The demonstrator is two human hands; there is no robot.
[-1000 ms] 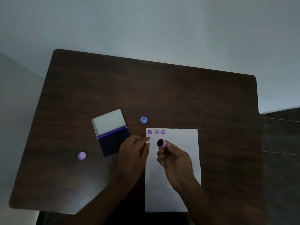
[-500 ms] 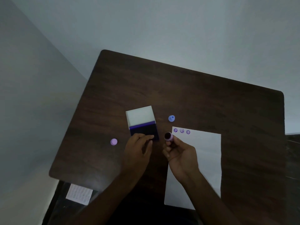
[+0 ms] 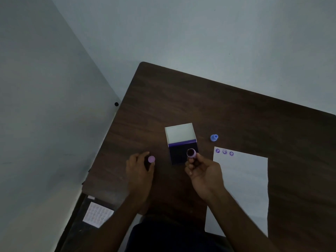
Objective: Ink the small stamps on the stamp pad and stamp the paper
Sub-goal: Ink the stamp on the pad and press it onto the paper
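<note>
An open stamp pad (image 3: 179,155) lies mid-table, its white lid (image 3: 180,133) folded back. My right hand (image 3: 203,171) pinches a small purple stamp (image 3: 191,153) with its dark inked face turned up, just over the pad's near right corner. My left hand (image 3: 139,170) is at the table's left side, thumb and fingers curled around a small purple round piece (image 3: 151,159) lying there. A blue stamp (image 3: 214,137) stands alone right of the pad. The white paper (image 3: 241,188) lies at the right with three purple prints (image 3: 224,152) along its top left edge.
The dark wooden table (image 3: 218,106) ends close to my left hand, with a grey wall beyond it. Below that edge lies a white dotted sheet (image 3: 98,214).
My left hand has moved left from the stamp pad to the purple round piece. My right hand has carried the stamp from over the paper to the pad. The view has swung left.
</note>
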